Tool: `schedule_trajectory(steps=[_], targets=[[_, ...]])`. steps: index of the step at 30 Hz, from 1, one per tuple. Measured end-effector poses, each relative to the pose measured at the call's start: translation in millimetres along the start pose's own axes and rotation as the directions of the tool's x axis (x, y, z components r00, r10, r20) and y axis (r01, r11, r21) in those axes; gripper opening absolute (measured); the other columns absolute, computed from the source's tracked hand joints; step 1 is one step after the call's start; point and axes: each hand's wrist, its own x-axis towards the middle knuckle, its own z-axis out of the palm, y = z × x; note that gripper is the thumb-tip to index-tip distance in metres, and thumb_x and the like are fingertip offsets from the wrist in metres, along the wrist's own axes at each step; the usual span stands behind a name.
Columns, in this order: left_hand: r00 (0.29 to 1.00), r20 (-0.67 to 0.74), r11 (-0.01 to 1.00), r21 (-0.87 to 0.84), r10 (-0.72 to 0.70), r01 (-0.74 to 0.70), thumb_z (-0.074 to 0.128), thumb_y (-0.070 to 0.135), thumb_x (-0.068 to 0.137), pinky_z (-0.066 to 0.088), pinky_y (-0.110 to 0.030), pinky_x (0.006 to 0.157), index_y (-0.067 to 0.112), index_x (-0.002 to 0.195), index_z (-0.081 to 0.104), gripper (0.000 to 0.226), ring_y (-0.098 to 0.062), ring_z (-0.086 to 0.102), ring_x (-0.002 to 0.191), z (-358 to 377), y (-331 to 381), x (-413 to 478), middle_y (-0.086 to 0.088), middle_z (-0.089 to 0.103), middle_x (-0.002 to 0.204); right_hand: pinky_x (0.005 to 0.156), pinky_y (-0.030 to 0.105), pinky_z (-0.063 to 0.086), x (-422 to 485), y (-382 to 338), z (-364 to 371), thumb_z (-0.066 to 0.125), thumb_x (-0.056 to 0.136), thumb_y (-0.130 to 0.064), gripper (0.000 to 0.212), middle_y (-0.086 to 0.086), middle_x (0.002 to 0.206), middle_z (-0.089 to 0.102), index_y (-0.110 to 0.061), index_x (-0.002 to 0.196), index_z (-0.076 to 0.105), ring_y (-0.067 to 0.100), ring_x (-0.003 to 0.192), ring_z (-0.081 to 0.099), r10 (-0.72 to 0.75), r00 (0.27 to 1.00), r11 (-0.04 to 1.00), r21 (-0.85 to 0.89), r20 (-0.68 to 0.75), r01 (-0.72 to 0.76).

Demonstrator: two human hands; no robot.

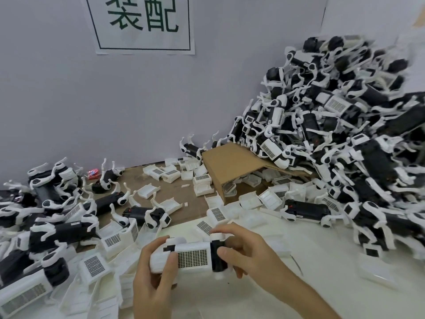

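An assembly workshop: the wall sign (142, 21) reads 装配, assembly. Black-and-white toy dogs (345, 125) are heaped along the table's (174, 192) right and left edges. Loose white shells (200, 178) litter its middle round a cardboard sheet (230, 162), and one body (190, 256) is held at the near edge.

We only had the one view here, a wide-angle cam worn on the head, facing forward and tilted down. It sat closest to the left hand (151, 272) and right hand (243, 252), which landed bottom center gripping a toy body (190, 256), forearms coming in from the lower edge. Past them we looked across the worktop (253, 295) to the wall (69, 100), close enough to read the sign (142, 24) up top, though the frame cropped it. The big pile (345, 134) filled the right side, and the wide lens bent and smeared it toward the edge.
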Motion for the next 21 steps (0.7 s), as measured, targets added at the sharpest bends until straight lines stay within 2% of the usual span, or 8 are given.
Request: schedule_trajectory(steps=[3,5,10,13,15,16,18,21], targets=[[0.982,-0.039,0.981,-0.07,-0.184,0.181,0.04,0.018,0.105,0.046,-0.039,0.061,0.024,0.096,0.064,0.027,-0.03,0.058,0.081,4,9,14,-0.012,0.063,0.087,0.051,0.021,0.042,-1,-5,-8,0.07,0.084,-0.029,0.025,0.008,0.077,0.066,-0.036,0.108,0.07,0.015,0.052,0.05,0.019,0.999,0.999,0.042,0.034,-0.02],[0.957,0.012,0.956,-0.052,-0.29,0.29,0.031,0.01,0.107,0.04,-0.036,0.061,0.02,0.09,0.061,0.036,-0.033,0.051,0.092,-1,10,21,-0.011,0.056,0.089,0.048,0.023,0.037,-3,-9,-16,0.071,0.082,-0.029,0.027,0.004,0.073,0.062,-0.028,0.109,0.071,0.015,0.049,0.045,0.063,0.997,0.995,0.075,0.05,-0.066],[0.944,0.082,0.943,-0.073,-0.318,0.324,0.024,0.01,0.107,0.033,-0.02,0.032,0.004,0.113,0.052,0.029,-0.024,0.046,0.028,-1,20,17,-0.022,0.053,0.084,0.041,0.019,0.036,4,-41,-48,0.07,0.08,-0.029,0.037,0.007,0.069,0.058,-0.012,0.113,0.072,0.011,0.045,0.045,0.18,0.98,0.97,0.151,0.08,-0.191],[0.95,0.08,0.942,-0.124,-0.303,0.311,0.022,0.01,0.108,0.033,-0.022,0.036,0.0,0.113,0.05,0.03,-0.02,0.042,0.024,3,24,12,-0.026,0.054,0.082,0.049,0.022,0.052,38,-112,-92,0.064,0.09,-0.03,0.045,0.01,0.09,0.069,-0.002,0.124,0.062,0.014,0.063,0.066,-0.004,0.997,0.893,0.448,-0.075,0.037],[0.947,0.084,0.938,-0.138,-0.31,0.319,0.023,0.009,0.108,0.032,-0.021,0.034,0.0,0.109,0.05,0.029,-0.021,0.043,0.026,6,26,14,-0.026,0.054,0.081,0.061,0.028,0.059,66,-178,-132,0.057,0.096,-0.027,0.046,0.015,0.099,0.072,-0.001,0.134,0.052,0.019,0.075,0.072,-0.167,0.947,0.647,0.695,-0.274,0.315],[0.947,0.095,0.939,-0.133,-0.306,0.317,0.023,0.006,0.108,0.035,-0.024,0.035,0.0,0.107,0.05,0.028,-0.023,0.045,0.031,5,26,15,-0.026,0.054,0.08,0.069,0.032,0.061,77,-211,-149,0.052,0.101,-0.029,0.048,0.018,0.108,0.071,-0.001,0.14,0.045,0.023,0.085,0.073,-0.211,0.903,0.571,0.702,-0.374,0.424],[0.945,0.116,0.937,-0.142,-0.305,0.319,0.023,-0.001,0.107,0.04,-0.026,0.038,-0.002,0.1,0.051,0.028,-0.028,0.048,0.038,2,28,21,-0.028,0.055,0.076,0.081,0.038,0.06,90,-253,-167,0.042,0.107,-0.034,0.05,0.019,0.125,0.066,-0.004,0.146,0.036,0.03,0.1,0.072,-0.249,0.838,0.586,0.614,-0.486,0.529],[0.941,0.174,0.928,-0.188,-0.291,0.321,0.024,-0.017,0.101,0.039,-0.016,0.034,-0.003,0.088,0.053,0.035,-0.026,0.058,0.041,-2,35,27,-0.032,0.052,0.057,0.079,0.032,0.057,92,-243,-148,0.045,0.104,-0.031,0.037,0.009,0.118,0.071,-0.012,0.135,0.051,0.023,0.094,0.073,-0.29,0.86,0.8,0.386,-0.42,0.459]])
